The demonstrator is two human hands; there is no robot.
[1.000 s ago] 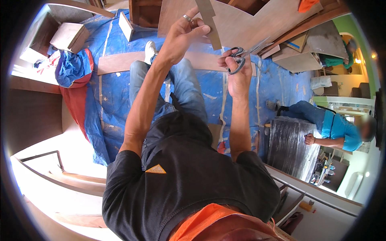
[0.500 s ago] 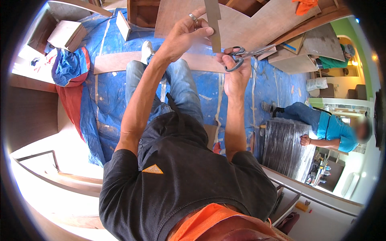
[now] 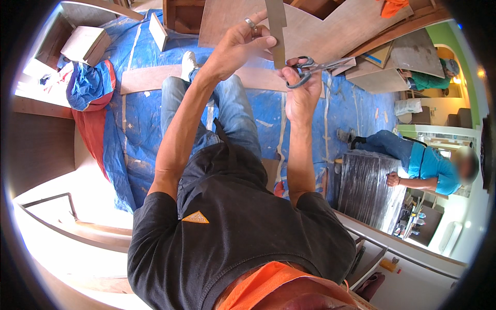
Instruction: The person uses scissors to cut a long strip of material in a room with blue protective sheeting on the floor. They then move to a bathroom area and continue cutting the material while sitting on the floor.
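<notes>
A narrow grey-brown strip [image 3: 277, 39] stands nearly upright between the thumb and fingers of my left hand [image 3: 235, 51], which wears a ring. A stepped notch shows along the strip's right edge. My right hand [image 3: 304, 98] is closed on a pair of scissors [image 3: 330, 65] by its dark handles. The blades point off to the right, away from the strip. Fingertips of my right hand are close to the strip's lower end; whether they touch it I cannot tell.
Blue sheeting [image 3: 258, 124] covers the floor, with a long wooden board [image 3: 147, 80] across it. Wooden panels [image 3: 227, 26] stand ahead. At right, a person in blue [image 3: 426, 163] rests a hand on a plastic-wrapped box [image 3: 367, 181]; another in green [image 3: 431, 80] is by a cabinet [image 3: 377, 80].
My right hand and the scissors have moved slightly left. The strip has tilted a little, its lower end going right. At far right, the person in green shows more.
</notes>
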